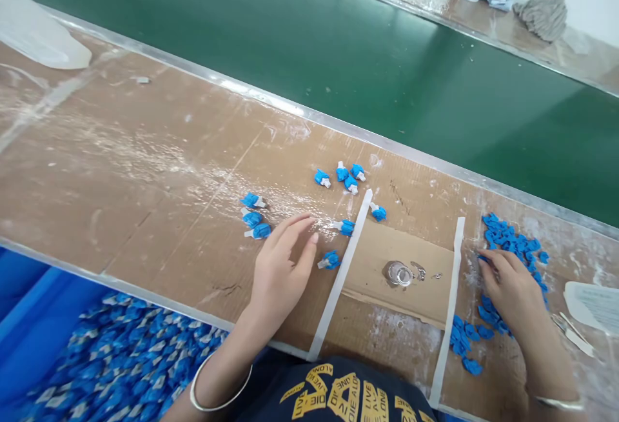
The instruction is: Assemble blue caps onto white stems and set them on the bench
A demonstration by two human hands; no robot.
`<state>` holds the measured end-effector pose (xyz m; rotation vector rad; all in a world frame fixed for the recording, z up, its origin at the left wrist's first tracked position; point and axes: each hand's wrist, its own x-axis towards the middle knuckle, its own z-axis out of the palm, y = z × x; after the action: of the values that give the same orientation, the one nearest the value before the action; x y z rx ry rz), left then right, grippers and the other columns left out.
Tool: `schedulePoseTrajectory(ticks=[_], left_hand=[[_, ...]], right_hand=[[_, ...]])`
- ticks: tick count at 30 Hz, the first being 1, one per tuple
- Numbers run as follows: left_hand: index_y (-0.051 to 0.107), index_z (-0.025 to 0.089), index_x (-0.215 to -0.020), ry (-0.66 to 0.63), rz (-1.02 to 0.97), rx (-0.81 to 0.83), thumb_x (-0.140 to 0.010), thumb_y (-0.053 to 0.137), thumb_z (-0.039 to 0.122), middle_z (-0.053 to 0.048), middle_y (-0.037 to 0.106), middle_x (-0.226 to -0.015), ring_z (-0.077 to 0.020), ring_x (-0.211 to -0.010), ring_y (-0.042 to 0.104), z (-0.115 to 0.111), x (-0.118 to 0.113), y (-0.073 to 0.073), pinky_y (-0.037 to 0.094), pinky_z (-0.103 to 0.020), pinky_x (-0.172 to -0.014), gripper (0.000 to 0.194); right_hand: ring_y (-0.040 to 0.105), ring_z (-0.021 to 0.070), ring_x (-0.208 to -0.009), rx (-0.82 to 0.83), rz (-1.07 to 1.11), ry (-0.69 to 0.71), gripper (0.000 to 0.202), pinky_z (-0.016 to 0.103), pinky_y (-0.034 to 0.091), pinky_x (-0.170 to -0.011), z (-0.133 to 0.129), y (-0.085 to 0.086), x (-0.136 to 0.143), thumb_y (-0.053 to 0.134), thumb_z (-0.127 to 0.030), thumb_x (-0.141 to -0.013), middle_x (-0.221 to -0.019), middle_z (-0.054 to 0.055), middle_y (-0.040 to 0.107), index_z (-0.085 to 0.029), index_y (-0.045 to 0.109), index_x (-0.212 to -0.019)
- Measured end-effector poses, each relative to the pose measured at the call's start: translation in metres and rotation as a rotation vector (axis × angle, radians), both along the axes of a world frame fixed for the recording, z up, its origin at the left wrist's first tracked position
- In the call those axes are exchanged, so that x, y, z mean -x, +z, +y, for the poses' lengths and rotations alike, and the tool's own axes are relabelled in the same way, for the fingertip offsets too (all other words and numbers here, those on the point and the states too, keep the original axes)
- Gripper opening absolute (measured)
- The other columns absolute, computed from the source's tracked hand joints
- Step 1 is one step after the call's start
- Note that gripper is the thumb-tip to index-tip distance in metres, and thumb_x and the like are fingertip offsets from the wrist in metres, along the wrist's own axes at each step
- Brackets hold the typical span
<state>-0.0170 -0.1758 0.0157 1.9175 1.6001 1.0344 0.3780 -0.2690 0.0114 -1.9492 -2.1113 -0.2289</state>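
My left hand (283, 267) hovers over the brown table with thumb and fingers apart, holding nothing. Close to it lie small blue parts with white tips, among them one blue-and-white part (329, 259) just right of the thumb and another (261, 231) to the left. At the right, my right hand (515, 290) is over a heap of loose blue pieces (507, 236), its thumb and fingertips closed together. A bit of blue shows at those fingertips, seemingly a small blue piece. Between the hands, a small clear round cup (400, 273) sits on a cardboard sheet (377, 248).
White tape strips (345, 264) flank the cardboard. Beyond the table runs a green conveyor belt (290, 41). At the lower left, a blue bin (43, 325) holds many blue-and-white parts. Scissors-like metal tool (575, 335) and a white sheet (592, 306) lie at far right.
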Motion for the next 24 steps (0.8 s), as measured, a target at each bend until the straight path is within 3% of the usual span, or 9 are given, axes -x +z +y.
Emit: schedulePoseTrajectory(ticks=[3,6,10,12,14,16,21,24], left_hand=[[0.068,0.018,-0.108,0.155,0.218,-0.178,-0.096,0.055,0.023,-0.013,0.071,-0.115,-0.0293,-0.11,0.065,0.006,0.022,-0.001,0.05,-0.047,-0.098,0.018],[0.067,0.017,-0.108,0.259,0.368,-0.256,-0.095,0.059,0.025,-0.016,0.071,-0.112,-0.0328,-0.107,0.065,0.014,0.047,-0.001,0.046,-0.051,-0.097,0.018],[0.066,0.017,-0.113,0.215,0.418,-0.201,-0.093,0.06,0.035,-0.016,0.069,-0.119,-0.0353,-0.114,0.062,0.033,0.07,-0.002,0.045,-0.054,-0.101,0.027],[0.066,0.016,-0.111,0.136,0.436,-0.145,-0.091,0.055,0.04,-0.019,0.066,-0.124,-0.038,-0.117,0.061,0.045,0.074,-0.004,0.044,-0.057,-0.102,0.033],[0.067,0.017,-0.104,0.048,0.45,-0.08,-0.089,0.048,0.042,-0.018,0.067,-0.12,-0.0376,-0.113,0.061,0.057,0.074,-0.007,0.045,-0.056,-0.101,0.035],[0.066,0.02,-0.095,0.004,0.459,-0.032,-0.086,0.045,0.043,-0.015,0.07,-0.109,-0.0345,-0.105,0.063,0.066,0.073,-0.009,0.048,-0.052,-0.098,0.033],[0.063,0.022,-0.084,0.003,0.48,0.025,-0.081,0.046,0.042,-0.011,0.067,-0.09,-0.0325,-0.089,0.062,0.074,0.071,-0.008,0.051,-0.047,-0.087,0.027],[0.063,0.021,-0.083,0.059,0.35,-0.044,-0.084,0.051,0.042,-0.012,0.068,-0.093,-0.0314,-0.092,0.063,0.064,0.068,0.001,0.05,-0.047,-0.09,0.025]], right_hand=[[0.067,0.0281,-0.081,0.024,0.048,-0.067,0.035,0.041,0.054,-0.071,-0.021,0.004,-0.01,0.039,-0.043,-0.102,-0.1,0.011,0.065,-0.019,0.064,-0.107],[0.065,0.0314,-0.074,0.01,0.07,-0.257,0.036,0.046,0.051,-0.068,-0.069,0.005,-0.04,0.043,-0.056,-0.097,-0.092,0.011,0.065,-0.027,0.064,-0.102],[0.063,0.0322,-0.065,0.035,0.035,-0.525,0.039,0.049,0.049,-0.06,-0.137,0.005,-0.075,0.041,-0.061,-0.094,-0.085,0.013,0.065,-0.029,0.064,-0.091],[0.064,0.032,-0.063,0.07,0.035,-0.569,0.046,0.049,0.05,-0.058,-0.149,0.009,-0.074,0.04,-0.061,-0.094,-0.086,0.013,0.065,-0.023,0.066,-0.089],[0.064,0.0296,-0.064,0.025,0.074,-0.548,0.049,0.047,0.052,-0.062,-0.137,0.014,-0.06,0.043,-0.061,-0.095,-0.089,0.013,0.067,-0.018,0.068,-0.091],[0.065,0.0266,-0.07,-0.021,0.147,-0.485,0.044,0.042,0.052,-0.067,-0.104,0.019,-0.039,0.047,-0.057,-0.097,-0.094,0.01,0.068,-0.018,0.068,-0.096],[0.065,0.0264,-0.08,0.037,0.147,-0.336,0.04,0.04,0.053,-0.077,-0.009,0.015,-0.006,0.04,-0.047,-0.099,-0.096,0.01,0.068,-0.018,0.067,-0.105],[0.063,0.0279,-0.076,0.064,0.127,-0.302,0.041,0.042,0.053,-0.072,0.02,0.008,-0.007,0.038,-0.042,-0.095,-0.094,0.013,0.067,-0.015,0.068,-0.102]])
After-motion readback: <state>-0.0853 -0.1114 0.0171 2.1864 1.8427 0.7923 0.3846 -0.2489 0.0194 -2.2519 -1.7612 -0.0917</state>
